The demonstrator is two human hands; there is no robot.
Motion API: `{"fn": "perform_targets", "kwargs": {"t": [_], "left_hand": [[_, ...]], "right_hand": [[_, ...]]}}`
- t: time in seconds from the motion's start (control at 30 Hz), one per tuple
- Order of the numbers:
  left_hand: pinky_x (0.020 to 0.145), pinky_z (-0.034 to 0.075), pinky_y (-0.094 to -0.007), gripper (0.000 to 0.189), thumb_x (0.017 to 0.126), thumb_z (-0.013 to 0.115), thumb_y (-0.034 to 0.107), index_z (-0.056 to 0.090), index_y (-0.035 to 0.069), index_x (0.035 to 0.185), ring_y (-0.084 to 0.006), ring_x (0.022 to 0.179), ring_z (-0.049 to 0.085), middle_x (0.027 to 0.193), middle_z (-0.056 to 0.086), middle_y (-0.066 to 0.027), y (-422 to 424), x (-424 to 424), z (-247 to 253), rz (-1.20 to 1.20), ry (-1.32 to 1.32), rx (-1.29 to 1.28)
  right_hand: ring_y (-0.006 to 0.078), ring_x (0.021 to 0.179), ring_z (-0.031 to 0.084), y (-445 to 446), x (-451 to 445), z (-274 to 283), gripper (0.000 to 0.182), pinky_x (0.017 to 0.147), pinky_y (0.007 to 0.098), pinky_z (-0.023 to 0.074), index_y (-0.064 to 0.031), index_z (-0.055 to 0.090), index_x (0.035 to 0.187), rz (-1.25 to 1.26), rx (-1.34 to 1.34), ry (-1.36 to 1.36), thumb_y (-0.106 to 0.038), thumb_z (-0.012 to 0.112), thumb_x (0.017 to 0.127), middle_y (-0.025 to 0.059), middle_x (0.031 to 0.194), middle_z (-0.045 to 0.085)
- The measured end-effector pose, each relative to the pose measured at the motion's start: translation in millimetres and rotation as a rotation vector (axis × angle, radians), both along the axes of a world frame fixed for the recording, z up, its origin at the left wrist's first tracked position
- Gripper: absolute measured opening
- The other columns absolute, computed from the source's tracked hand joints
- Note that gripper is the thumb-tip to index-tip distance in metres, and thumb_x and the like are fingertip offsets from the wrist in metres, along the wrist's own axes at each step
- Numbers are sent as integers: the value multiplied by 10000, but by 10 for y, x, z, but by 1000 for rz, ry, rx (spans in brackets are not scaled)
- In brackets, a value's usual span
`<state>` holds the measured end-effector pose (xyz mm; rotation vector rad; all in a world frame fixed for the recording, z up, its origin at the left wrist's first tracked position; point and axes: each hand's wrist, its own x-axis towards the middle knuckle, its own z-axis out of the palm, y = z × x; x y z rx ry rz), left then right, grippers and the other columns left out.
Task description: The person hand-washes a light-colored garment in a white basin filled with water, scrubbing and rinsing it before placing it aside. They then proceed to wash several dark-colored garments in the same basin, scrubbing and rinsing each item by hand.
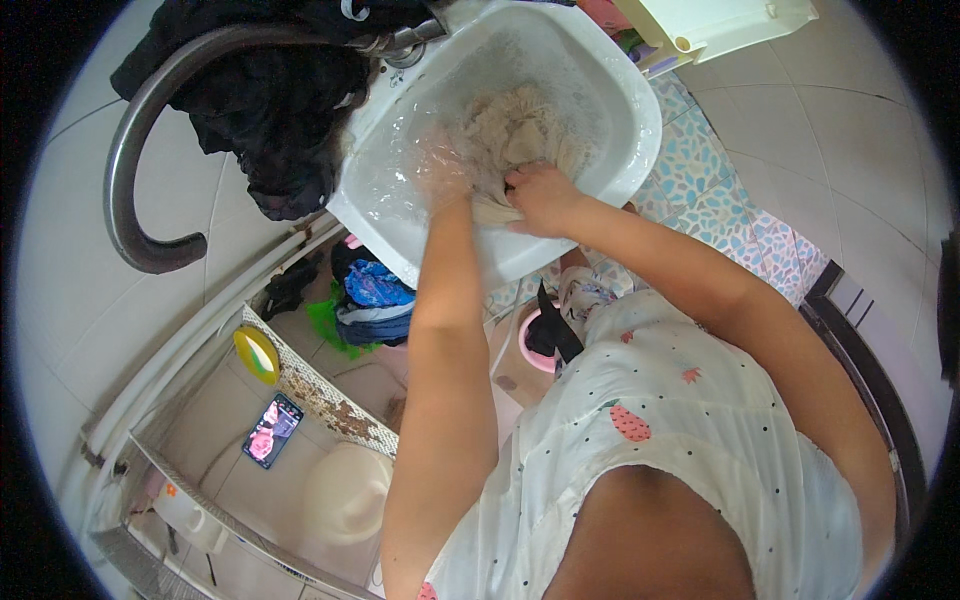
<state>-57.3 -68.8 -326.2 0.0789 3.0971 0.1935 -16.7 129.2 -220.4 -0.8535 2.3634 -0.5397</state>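
A white ceramic washbasin (639, 142) stands before me with soapy water in it. Beige cloth (517, 124) lies bunched and soaked in the basin, partly under the water. My left hand (444, 166) is submerged left of the cloth; ripples and glare blur its fingers. Over the cloth's near edge, my right hand (546, 193) curls its fingers, gripping the wet fabric near the basin's front wall.
A curved metal faucet spout (124, 165) swings out left beside a black garment pile (262, 127). Below are folded clothes (375, 311), a pink bucket (534, 361), a phone (273, 430) and a yellow soap dish (256, 354). A cream plastic shelf (720, 30) stands at upper right.
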Motion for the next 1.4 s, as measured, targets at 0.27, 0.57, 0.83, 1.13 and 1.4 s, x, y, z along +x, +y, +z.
{"fn": "perform_targets", "kwargs": {"t": [0.27,0.57,0.83,1.13,1.4], "left_hand": [[900,402,-416,489,763,600,273,497,64,1193,-354,1119,457,1251,453,-191,127,-53,1220,156,-307,449],[960,281,-539,482,786,548,387,548,87,1163,-402,1216,315,1257,447,-209,526,481,419,124,22,93],[779,466,-426,357,799,548,253,556,46,1089,-288,898,596,1071,587,-135,39,-506,568,-133,-525,-234],[837,416,-521,446,755,614,368,580,142,1138,-304,1217,351,1221,487,-169,271,720,917,-41,10,83],[864,415,-484,447,758,574,324,569,104,1147,-334,1188,388,1267,454,-170,404,-135,796,56,-392,-208]], "right_hand": [[267,1142,416,17,-22,94,425,952,422,300,-100,652,954,0,40,72,-427,622,685,97,1145,517],[327,997,532,27,-74,26,501,930,408,363,-61,640,982,47,23,-6,-467,615,690,142,999,608],[282,1007,517,20,32,-102,413,913,390,370,-46,643,861,32,-76,63,-424,590,702,104,967,596],[271,1223,368,-43,-65,136,484,1023,368,263,-53,608,1052,112,180,-105,-426,545,751,134,1276,451],[292,1163,420,41,-41,96,494,998,398,295,-29,639,976,63,36,11,-437,607,700,141,1179,516]]}}
